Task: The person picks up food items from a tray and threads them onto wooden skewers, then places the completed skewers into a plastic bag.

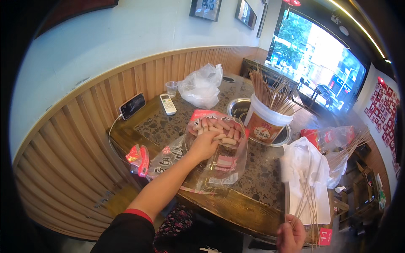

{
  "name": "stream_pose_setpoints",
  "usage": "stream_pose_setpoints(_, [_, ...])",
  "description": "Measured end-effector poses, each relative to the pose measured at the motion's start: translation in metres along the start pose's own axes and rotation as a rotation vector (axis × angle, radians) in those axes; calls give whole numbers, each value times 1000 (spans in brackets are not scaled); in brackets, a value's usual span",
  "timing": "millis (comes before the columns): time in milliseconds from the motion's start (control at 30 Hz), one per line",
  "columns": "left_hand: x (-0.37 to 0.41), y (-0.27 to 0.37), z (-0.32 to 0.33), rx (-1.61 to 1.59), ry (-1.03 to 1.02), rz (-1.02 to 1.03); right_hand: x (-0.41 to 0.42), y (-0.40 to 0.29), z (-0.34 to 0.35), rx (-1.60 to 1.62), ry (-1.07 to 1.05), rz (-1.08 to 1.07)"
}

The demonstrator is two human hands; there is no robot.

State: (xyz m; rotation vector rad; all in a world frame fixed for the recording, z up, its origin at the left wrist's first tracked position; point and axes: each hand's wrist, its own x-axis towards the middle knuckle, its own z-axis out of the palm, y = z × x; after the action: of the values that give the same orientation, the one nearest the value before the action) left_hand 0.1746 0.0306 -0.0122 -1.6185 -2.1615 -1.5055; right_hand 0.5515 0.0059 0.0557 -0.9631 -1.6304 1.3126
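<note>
My left hand (207, 145) reaches into the mouth of a clear plastic bag (224, 172) on the table. Its fingertips touch the short pale-pink sausages (230, 134) inside; whether they grip one is hidden. At the front right edge, my right hand (291, 232) is closed around a thin wooden skewer (286, 199). A blurred pale piece, apparently a sausage (284, 169), sits at the skewer's upper end. Beside that hand, several loose skewers (305, 202) lie over a white plastic bag (308, 161).
Behind the sausages stands a white bucket (269, 118) full of skewers, on a round metal table inset (286, 139). A crumpled bag (202, 85), plastic cup (171, 89), remote control (168, 104) and cabled phone (133, 106) line the wall side. An opened wrapper (140, 159) lies left.
</note>
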Motion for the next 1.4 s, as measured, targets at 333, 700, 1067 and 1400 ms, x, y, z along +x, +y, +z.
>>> stream_pose_setpoints(333, [46,-37,67,544,-198,230,44,46,-104,-292,186,64])
stream_pose_setpoints(700, [27,-23,56,411,36,304,130,55,-118,-511,191,-305])
stream_pose_setpoints(1067, [27,0,-7,-757,-149,-212,34,-21,-24,-482,-144,-211])
stream_pose_setpoints(1400, [23,8,-21,-1325,-276,-317,58,21,88,283,-432,449])
